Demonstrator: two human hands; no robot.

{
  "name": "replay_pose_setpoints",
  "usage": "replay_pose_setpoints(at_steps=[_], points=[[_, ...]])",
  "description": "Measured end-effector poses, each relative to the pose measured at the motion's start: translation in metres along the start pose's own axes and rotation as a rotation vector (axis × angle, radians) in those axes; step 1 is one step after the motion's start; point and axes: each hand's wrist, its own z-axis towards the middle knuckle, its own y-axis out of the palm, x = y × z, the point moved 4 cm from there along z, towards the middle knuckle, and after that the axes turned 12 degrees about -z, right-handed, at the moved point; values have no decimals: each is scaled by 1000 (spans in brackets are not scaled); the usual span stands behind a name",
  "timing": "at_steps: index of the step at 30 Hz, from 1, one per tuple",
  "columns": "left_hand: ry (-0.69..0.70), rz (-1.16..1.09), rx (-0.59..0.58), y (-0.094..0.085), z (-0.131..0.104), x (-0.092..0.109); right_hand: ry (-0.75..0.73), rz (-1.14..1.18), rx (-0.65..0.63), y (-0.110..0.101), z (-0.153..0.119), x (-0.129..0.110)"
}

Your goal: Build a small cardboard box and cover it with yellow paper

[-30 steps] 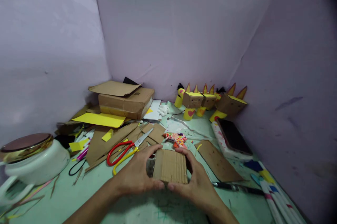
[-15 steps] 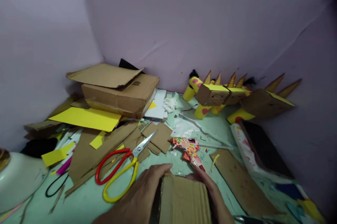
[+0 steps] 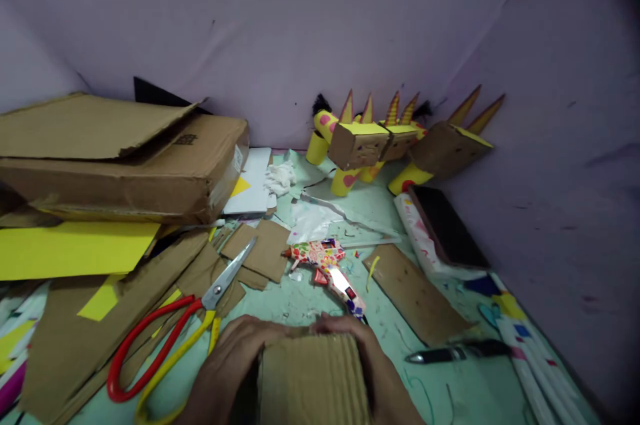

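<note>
A corrugated cardboard piece [image 3: 313, 378], box-like in shape, stands at the bottom middle between both hands. My left hand [image 3: 235, 365] is wrapped round its left side, and my right hand [image 3: 377, 358] curls over its far edge and right side. Their fingertips come close together behind it. Beyond the hands lies a flower-patterned glue gun [image 3: 327, 268]. Scissors [image 3: 217, 293] with one red and one yellow handle rest partly open left of my left hand. The lower part of the cardboard piece is cut off by the frame.
A brown cardboard box [image 3: 200, 172] and yellow paper [image 3: 75, 248] lie at left. Yellow-and-brown paper animals [image 3: 360, 145] stand by the wall. At right are a cardboard strip [image 3: 420, 295], a pen [image 3: 450, 353] and a dark flat object [image 3: 447, 225] on a white packet.
The view has shifted right and closer to the table, so objects sit further left. My fingers have come nearer each other behind the cardboard piece, and the pen now shows fully.
</note>
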Motion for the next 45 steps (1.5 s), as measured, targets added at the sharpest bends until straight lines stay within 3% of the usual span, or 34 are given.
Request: replay_pose_setpoints(at_steps=[4, 8, 12, 14, 16, 19, 24, 27, 32, 37, 45], points=[[-122, -344, 54, -1, -7, 24, -67, 37, -24, -3, 2, -26], [-161, -736, 121, 14, -15, 39, -98, 198, -82, -5, 4, -55], [-179, -875, 225, 37, -22, 38, -203, 458, -123, -2, -1, -74], [-160, -885, 220, 44, -23, 37, -215, 502, -72, -2, -3, -74], [-146, -851, 195, 43, -23, 35, -185, 516, -8, -4, -5, -69], [-55, -724, 260, 22, -19, 37, -180, 505, -10, -10, -3, -64], [239, -328, 28, 6, -16, 53, -460, 309, -44, -20, 3, -66], [377, -20, 72, 6, -19, 54, -548, 120, -78, -18, 7, -61], [326, 69, 106, 7, -14, 42, -501, -48, -53, -12, 14, -47], [288, -2, 33, 6, -16, 41, -430, -40, 23, -11, 12, -40], [265, 99, 13, -19, -16, 43, -360, 65, 54, -34, -3, -67]])
